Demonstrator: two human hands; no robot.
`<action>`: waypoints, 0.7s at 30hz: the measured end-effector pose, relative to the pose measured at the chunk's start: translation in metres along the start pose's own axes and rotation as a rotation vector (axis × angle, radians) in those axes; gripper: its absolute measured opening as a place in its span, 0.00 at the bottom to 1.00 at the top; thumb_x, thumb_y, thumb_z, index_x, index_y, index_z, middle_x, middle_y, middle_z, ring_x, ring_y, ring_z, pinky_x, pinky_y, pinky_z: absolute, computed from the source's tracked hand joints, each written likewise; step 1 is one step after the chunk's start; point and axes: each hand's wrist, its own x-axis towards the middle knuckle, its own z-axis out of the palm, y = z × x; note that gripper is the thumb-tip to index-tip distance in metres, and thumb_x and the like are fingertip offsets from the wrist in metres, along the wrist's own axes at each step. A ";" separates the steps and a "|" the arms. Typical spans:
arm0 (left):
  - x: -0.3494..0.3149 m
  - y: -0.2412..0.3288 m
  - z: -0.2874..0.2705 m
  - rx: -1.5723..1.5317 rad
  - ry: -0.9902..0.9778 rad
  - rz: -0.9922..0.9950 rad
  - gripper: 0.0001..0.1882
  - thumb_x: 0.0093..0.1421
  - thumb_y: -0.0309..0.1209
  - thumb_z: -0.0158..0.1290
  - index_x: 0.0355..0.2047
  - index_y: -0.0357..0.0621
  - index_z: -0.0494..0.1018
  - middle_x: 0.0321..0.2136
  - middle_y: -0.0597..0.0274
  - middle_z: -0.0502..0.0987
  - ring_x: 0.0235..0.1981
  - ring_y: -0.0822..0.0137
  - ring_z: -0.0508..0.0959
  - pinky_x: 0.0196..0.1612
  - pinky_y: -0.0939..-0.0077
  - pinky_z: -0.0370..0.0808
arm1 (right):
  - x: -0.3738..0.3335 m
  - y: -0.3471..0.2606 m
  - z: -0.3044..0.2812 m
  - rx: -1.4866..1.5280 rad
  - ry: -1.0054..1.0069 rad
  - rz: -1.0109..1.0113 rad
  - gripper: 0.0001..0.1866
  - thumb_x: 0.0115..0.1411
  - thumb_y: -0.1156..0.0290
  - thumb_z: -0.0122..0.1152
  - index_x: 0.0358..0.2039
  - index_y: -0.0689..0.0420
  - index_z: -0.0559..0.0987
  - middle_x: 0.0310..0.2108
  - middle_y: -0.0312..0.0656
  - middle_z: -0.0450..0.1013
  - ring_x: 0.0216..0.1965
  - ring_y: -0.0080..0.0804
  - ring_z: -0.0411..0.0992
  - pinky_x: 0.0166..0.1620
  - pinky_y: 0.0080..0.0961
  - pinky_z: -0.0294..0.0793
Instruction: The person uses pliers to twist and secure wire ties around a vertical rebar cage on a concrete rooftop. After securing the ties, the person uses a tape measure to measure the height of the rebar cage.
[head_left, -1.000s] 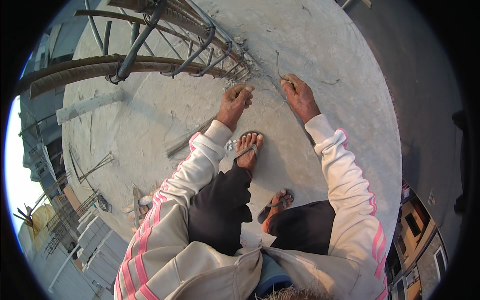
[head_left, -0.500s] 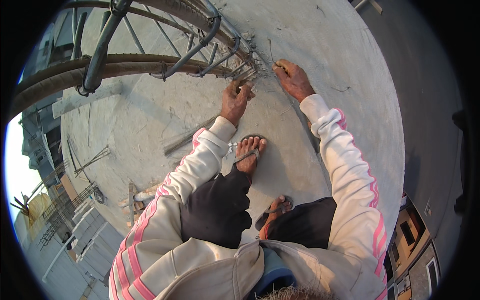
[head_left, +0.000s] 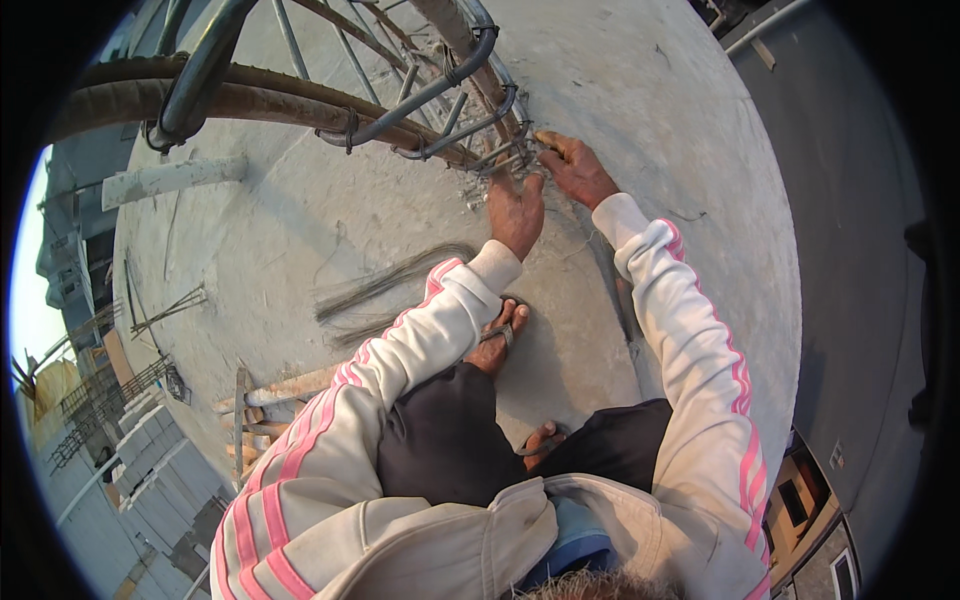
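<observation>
The foot of a steel rebar cage (head_left: 430,145), with upright bars and ring ties bound by wire, meets the concrete slab ahead of me. My left hand (head_left: 515,215) is at the lowest ring, its fingers curled and partly hidden against the bars. What they grip does not show. Just right of the cage's corner, my right hand (head_left: 580,172) pinches with thumb and forefinger close to the bars. A thin tie wire showed at these fingertips a moment ago; now it is too fine to make out. A bundle of cut wires (head_left: 395,278) lies left of my feet.
A pale plank (head_left: 175,181) lies at the left of the slab (head_left: 700,300). Wood pieces and a hammer-like tool (head_left: 240,415) are by my left elbow. Crossed rods (head_left: 170,310) lie farther left. The slab's edge drops to a road (head_left: 860,250) on the right.
My left hand has moved right and in against the cage's foot. The right hand has come slightly down and closer to the bars. The view has shifted, showing more of the wire bundle.
</observation>
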 end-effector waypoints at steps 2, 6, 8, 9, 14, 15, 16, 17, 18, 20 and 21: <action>0.001 0.001 -0.003 0.070 -0.038 -0.031 0.30 0.61 0.30 0.55 0.62 0.33 0.64 0.56 0.29 0.72 0.57 0.32 0.72 0.61 0.49 0.67 | 0.006 0.005 0.007 0.024 0.026 -0.024 0.23 0.67 0.65 0.55 0.60 0.61 0.76 0.42 0.52 0.81 0.40 0.32 0.76 0.49 0.33 0.74; 0.002 0.004 -0.003 -0.068 -0.059 -0.073 0.28 0.60 0.30 0.55 0.60 0.32 0.65 0.52 0.30 0.74 0.55 0.32 0.73 0.60 0.49 0.69 | 0.007 0.005 0.008 -0.050 -0.011 -0.047 0.23 0.69 0.62 0.54 0.59 0.60 0.77 0.43 0.55 0.81 0.42 0.36 0.78 0.50 0.34 0.75; 0.001 0.005 0.001 0.114 0.015 0.038 0.27 0.61 0.31 0.55 0.59 0.33 0.66 0.50 0.36 0.77 0.51 0.41 0.77 0.56 0.54 0.71 | 0.003 0.002 0.002 -0.022 0.010 -0.115 0.23 0.69 0.60 0.53 0.59 0.61 0.77 0.46 0.55 0.80 0.47 0.39 0.79 0.54 0.34 0.74; 0.001 0.005 0.003 0.196 0.052 0.096 0.26 0.62 0.31 0.55 0.58 0.33 0.66 0.48 0.38 0.79 0.49 0.45 0.79 0.55 0.56 0.73 | 0.003 0.000 -0.002 -0.014 0.044 -0.131 0.24 0.70 0.60 0.53 0.59 0.61 0.77 0.48 0.55 0.80 0.49 0.41 0.79 0.55 0.34 0.74; 0.005 0.008 -0.003 0.210 -0.008 0.041 0.25 0.61 0.32 0.56 0.57 0.33 0.67 0.43 0.40 0.80 0.44 0.46 0.81 0.50 0.55 0.74 | 0.021 -0.002 -0.015 -0.161 -0.090 -0.116 0.25 0.70 0.58 0.55 0.60 0.62 0.77 0.52 0.55 0.79 0.52 0.45 0.78 0.58 0.34 0.74; 0.004 0.009 -0.005 0.215 -0.023 0.025 0.25 0.61 0.32 0.55 0.57 0.33 0.67 0.43 0.40 0.81 0.43 0.46 0.81 0.50 0.55 0.75 | 0.022 0.000 -0.014 -0.171 -0.060 -0.085 0.25 0.70 0.58 0.55 0.60 0.62 0.77 0.53 0.55 0.79 0.52 0.46 0.78 0.58 0.34 0.74; 0.003 0.010 -0.007 0.220 -0.039 0.010 0.25 0.61 0.32 0.55 0.57 0.33 0.68 0.43 0.40 0.81 0.42 0.46 0.81 0.49 0.55 0.75 | 0.021 0.002 -0.014 -0.173 -0.070 -0.126 0.24 0.70 0.58 0.55 0.59 0.61 0.77 0.52 0.55 0.79 0.52 0.46 0.79 0.58 0.35 0.74; 0.003 0.011 -0.007 0.213 -0.057 -0.022 0.25 0.61 0.32 0.55 0.57 0.33 0.67 0.43 0.40 0.81 0.42 0.46 0.81 0.48 0.55 0.75 | 0.021 0.004 -0.014 -0.172 -0.048 -0.134 0.24 0.70 0.57 0.55 0.59 0.60 0.78 0.52 0.54 0.79 0.51 0.46 0.79 0.57 0.36 0.75; 0.001 0.012 -0.008 0.188 -0.060 -0.055 0.25 0.61 0.32 0.55 0.58 0.33 0.67 0.43 0.40 0.81 0.41 0.46 0.81 0.48 0.56 0.76 | 0.020 0.004 -0.014 -0.196 -0.066 -0.069 0.23 0.70 0.57 0.56 0.59 0.59 0.78 0.52 0.53 0.80 0.51 0.47 0.79 0.57 0.36 0.75; -0.005 0.011 -0.006 0.143 -0.026 -0.059 0.27 0.62 0.31 0.54 0.59 0.33 0.67 0.43 0.42 0.81 0.41 0.50 0.81 0.48 0.58 0.76 | 0.018 0.002 -0.016 -0.422 -0.040 -0.148 0.21 0.69 0.58 0.56 0.57 0.54 0.80 0.49 0.50 0.81 0.49 0.47 0.80 0.55 0.38 0.76; -0.007 0.010 -0.006 0.101 0.004 -0.040 0.27 0.62 0.31 0.54 0.60 0.33 0.66 0.43 0.43 0.81 0.41 0.51 0.82 0.48 0.59 0.76 | 0.020 -0.002 -0.019 -0.541 -0.026 -0.155 0.20 0.68 0.59 0.56 0.56 0.52 0.81 0.48 0.48 0.81 0.48 0.48 0.80 0.55 0.39 0.77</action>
